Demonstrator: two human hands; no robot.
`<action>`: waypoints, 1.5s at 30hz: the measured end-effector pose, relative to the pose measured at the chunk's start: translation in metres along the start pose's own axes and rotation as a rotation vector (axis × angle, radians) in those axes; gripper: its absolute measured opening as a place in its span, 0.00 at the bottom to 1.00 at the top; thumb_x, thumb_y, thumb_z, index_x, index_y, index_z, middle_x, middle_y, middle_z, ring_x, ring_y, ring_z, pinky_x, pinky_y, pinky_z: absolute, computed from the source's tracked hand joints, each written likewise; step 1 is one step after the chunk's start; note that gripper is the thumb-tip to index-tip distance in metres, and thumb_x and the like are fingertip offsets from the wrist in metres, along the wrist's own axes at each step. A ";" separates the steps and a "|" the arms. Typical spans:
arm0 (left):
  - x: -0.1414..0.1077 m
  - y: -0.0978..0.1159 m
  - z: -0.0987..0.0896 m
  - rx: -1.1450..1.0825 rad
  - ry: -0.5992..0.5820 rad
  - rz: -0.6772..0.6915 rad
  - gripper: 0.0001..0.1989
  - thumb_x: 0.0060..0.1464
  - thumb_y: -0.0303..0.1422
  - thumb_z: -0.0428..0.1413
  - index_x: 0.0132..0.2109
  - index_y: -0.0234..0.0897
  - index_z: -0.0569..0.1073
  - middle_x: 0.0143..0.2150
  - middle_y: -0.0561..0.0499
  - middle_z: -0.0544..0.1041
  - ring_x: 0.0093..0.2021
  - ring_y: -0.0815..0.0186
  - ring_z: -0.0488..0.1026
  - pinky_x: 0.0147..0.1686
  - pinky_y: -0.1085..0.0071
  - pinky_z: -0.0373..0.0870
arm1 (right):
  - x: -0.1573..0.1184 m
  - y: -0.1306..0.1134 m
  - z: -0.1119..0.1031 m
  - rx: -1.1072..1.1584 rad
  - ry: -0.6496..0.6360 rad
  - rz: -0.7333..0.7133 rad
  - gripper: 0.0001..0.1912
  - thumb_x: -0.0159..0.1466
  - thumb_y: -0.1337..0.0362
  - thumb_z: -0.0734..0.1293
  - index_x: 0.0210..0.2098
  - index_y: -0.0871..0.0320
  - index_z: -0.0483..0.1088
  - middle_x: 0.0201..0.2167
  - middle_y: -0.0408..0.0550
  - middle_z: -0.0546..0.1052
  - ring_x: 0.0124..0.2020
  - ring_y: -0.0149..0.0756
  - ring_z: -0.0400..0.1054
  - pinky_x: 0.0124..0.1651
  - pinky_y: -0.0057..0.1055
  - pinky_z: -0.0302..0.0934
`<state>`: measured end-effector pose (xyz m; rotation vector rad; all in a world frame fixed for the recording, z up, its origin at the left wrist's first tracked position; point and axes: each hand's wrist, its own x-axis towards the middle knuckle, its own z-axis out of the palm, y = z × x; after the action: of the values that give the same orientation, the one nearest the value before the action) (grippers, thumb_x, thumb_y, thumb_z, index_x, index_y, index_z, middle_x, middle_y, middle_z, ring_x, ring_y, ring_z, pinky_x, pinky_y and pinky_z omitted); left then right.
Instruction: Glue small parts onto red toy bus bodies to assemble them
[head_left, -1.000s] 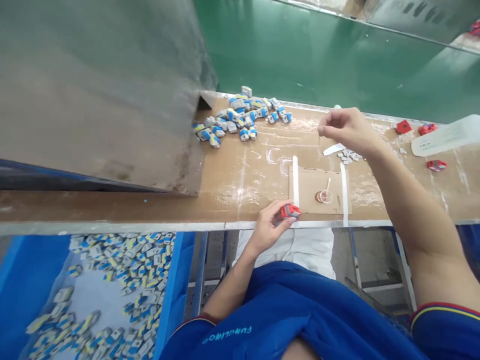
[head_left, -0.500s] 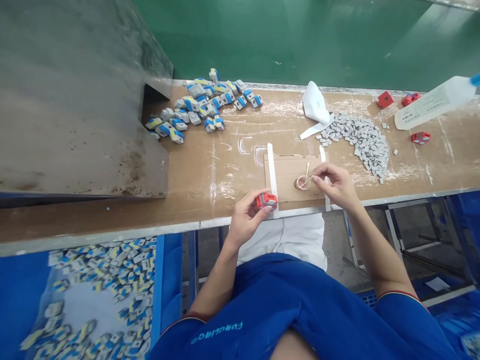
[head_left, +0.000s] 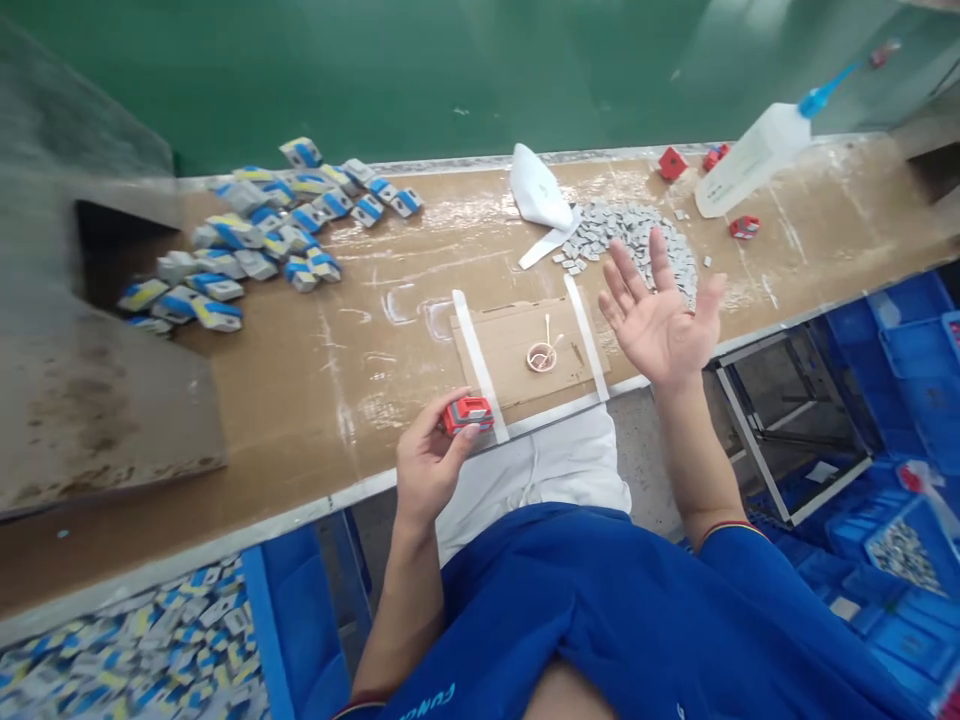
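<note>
My left hand [head_left: 431, 455] grips a red and grey toy piece [head_left: 469, 414] at the table's front edge, left of a cardboard sheet [head_left: 510, 385]. White strips cross the sheet's two sides. On the cardboard stands a small round cup [head_left: 541, 358] with thin sticks in it. Palm up and fingers spread, my right hand [head_left: 664, 320] is raised to the right of the cardboard and holds nothing. Behind it lies a heap of small grey pieces [head_left: 600, 228], partly hidden by the fingers.
White-blue-yellow blocks [head_left: 259, 225] lie at the table's left beside a metal box [head_left: 97, 380]. A white pouch [head_left: 536, 190], a bottle [head_left: 742, 170] and red pieces [head_left: 745, 227] are farther back. Blue crates [head_left: 900, 600] stand at lower right.
My right hand has left the sticks at the cup, opened and risen to the right. My left hand still holds the red piece. The view has turned toward the right.
</note>
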<state>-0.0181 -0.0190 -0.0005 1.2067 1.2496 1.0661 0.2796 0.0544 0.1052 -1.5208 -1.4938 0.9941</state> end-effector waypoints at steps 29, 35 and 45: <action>-0.002 0.009 0.001 -0.077 -0.032 0.070 0.20 0.62 0.43 0.64 0.57 0.39 0.80 0.48 0.43 0.82 0.45 0.61 0.81 0.48 0.67 0.78 | 0.241 0.026 0.078 -1.065 0.093 -0.069 0.32 0.75 0.48 0.57 0.61 0.72 0.66 0.63 0.79 0.70 0.64 0.65 0.65 0.64 0.53 0.58; -0.003 0.010 -0.001 -0.083 -0.083 0.060 0.21 0.63 0.43 0.63 0.58 0.38 0.79 0.49 0.42 0.81 0.47 0.60 0.80 0.48 0.67 0.79 | 0.245 0.036 0.076 -0.990 0.037 -0.153 0.21 0.74 0.56 0.53 0.50 0.62 0.71 0.44 0.67 0.80 0.43 0.53 0.73 0.45 0.43 0.61; -0.003 0.007 -0.001 -0.121 -0.116 0.082 0.21 0.63 0.43 0.63 0.59 0.36 0.78 0.49 0.42 0.80 0.48 0.61 0.79 0.50 0.65 0.80 | 0.247 0.015 0.064 -0.616 0.140 -0.392 0.34 0.75 0.37 0.48 0.20 0.50 0.56 0.19 0.43 0.60 0.22 0.35 0.52 0.32 0.38 0.44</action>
<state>-0.0192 -0.0216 0.0074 1.2179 1.0399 1.0997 0.2292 0.3010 0.0625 -1.5610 -2.0022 0.1934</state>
